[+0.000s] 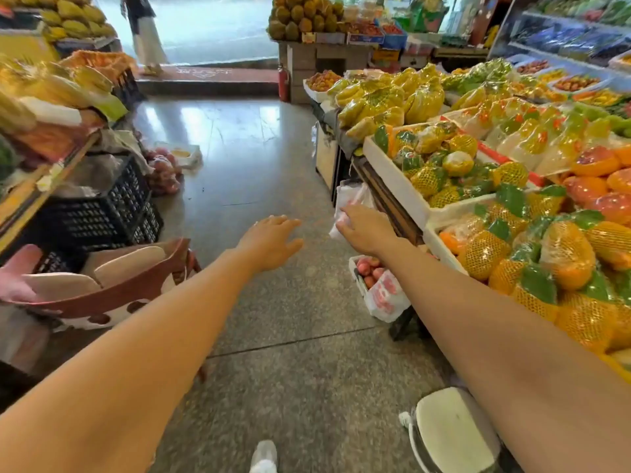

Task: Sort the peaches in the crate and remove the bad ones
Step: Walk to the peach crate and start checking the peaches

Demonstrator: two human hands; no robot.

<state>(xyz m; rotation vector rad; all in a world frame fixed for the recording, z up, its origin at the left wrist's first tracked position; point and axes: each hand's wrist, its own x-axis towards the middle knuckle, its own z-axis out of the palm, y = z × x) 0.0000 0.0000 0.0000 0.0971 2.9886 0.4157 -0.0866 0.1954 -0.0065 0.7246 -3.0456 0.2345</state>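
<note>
Beneath the stall, the peach crate lies lengthwise along it; left hand fingers apart, right hand fingers indiscernible.

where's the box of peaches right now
Head view, right of centre: the box of peaches sits low against the fruit stand, just below the right hand.

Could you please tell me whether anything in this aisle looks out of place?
Yes: a bag of reddish fruit lies on the floor beside the black crate, with a white tray behind it, off any stand and edging into the walkway.
</note>
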